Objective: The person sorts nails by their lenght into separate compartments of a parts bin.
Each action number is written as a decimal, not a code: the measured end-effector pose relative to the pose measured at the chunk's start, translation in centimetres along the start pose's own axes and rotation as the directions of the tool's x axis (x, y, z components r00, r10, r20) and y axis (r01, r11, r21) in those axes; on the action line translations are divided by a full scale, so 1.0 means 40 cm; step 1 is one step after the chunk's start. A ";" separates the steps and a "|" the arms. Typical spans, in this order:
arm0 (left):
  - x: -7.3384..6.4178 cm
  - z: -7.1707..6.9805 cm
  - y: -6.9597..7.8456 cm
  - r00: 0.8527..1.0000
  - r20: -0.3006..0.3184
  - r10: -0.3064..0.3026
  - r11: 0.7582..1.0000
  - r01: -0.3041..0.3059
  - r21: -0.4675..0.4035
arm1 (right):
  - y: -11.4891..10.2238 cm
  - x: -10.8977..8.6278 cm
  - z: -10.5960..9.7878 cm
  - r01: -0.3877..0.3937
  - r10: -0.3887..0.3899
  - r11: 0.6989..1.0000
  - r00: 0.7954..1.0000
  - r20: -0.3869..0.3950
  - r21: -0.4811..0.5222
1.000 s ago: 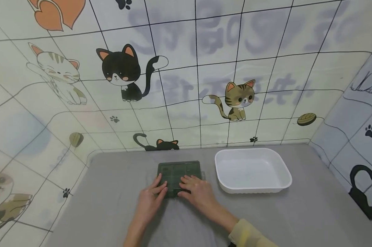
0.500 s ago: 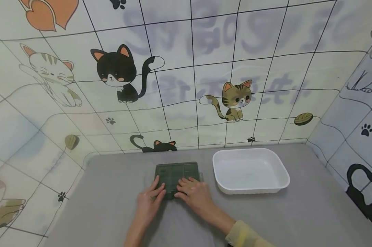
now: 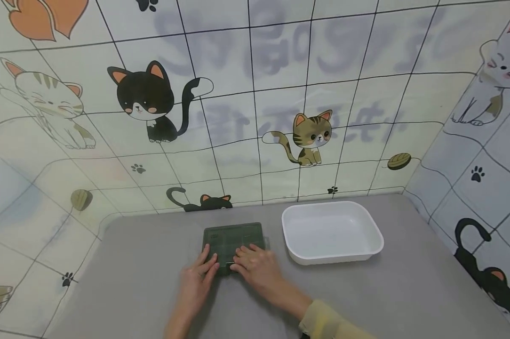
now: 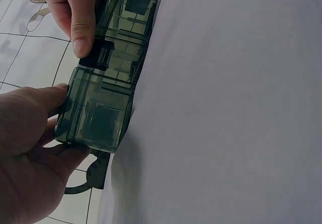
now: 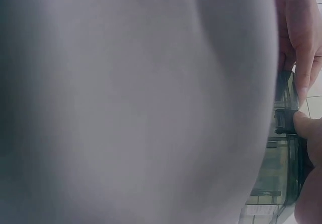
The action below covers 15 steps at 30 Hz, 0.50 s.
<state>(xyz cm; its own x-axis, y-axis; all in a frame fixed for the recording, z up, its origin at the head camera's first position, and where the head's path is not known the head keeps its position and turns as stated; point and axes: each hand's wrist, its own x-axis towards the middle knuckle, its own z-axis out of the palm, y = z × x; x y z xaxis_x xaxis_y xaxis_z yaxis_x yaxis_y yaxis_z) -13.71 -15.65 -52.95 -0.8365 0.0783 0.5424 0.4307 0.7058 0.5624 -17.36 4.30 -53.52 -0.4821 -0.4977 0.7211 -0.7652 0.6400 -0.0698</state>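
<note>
A green see-through box [image 3: 229,235] with compartments lies on the grey table, its lid down. My left hand [image 3: 194,285] holds the box's near left corner, with fingers on the lid and along the side. My right hand [image 3: 261,273] rests on the lid's near right part. In the left wrist view its thumb presses on the dark latch [image 4: 98,57] at the front edge. The right wrist view shows the same latch [image 5: 285,122] under the thumb, but grey cloth fills most of that view. The box's contents are not clear.
A white plastic tray [image 3: 331,230] stands on the table to the right of the box. Grey cloth covers the table [image 3: 136,282]. Behind it and at both sides hangs a white grid-patterned curtain [image 3: 238,174] with printed cats.
The head view has turned slightly right, so everything sits farther left in it. Both hands keep their places on the box, and the lid stays down.
</note>
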 end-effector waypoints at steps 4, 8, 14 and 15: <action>-0.012 -0.014 -0.003 1.000 -0.006 -0.015 0.998 0.015 0.056 | -0.013 0.005 0.006 -0.006 0.006 1.000 1.000 0.004 0.020; -0.009 -0.017 0.004 0.999 0.041 -0.027 0.998 0.025 0.061 | -0.012 0.001 -0.003 -0.043 0.043 0.999 0.999 0.005 0.013; 0.003 -0.028 0.012 0.994 0.084 -0.072 0.997 0.069 0.043 | -0.014 0.010 -0.032 -0.095 0.082 0.993 0.984 0.159 0.075; 0.004 -0.028 0.010 0.993 0.094 -0.076 0.996 0.072 0.046 | -0.013 0.013 -0.043 -0.119 0.098 0.988 0.974 0.206 0.096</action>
<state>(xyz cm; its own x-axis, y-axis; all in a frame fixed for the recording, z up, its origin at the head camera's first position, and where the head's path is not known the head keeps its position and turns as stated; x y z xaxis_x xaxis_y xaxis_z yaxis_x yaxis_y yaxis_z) -13.30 -16.14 -51.95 -0.8948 0.0900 0.4372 0.3535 0.7411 0.5708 -16.49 4.71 -51.93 -0.6321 -0.5429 0.5529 -0.7396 0.6356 -0.2215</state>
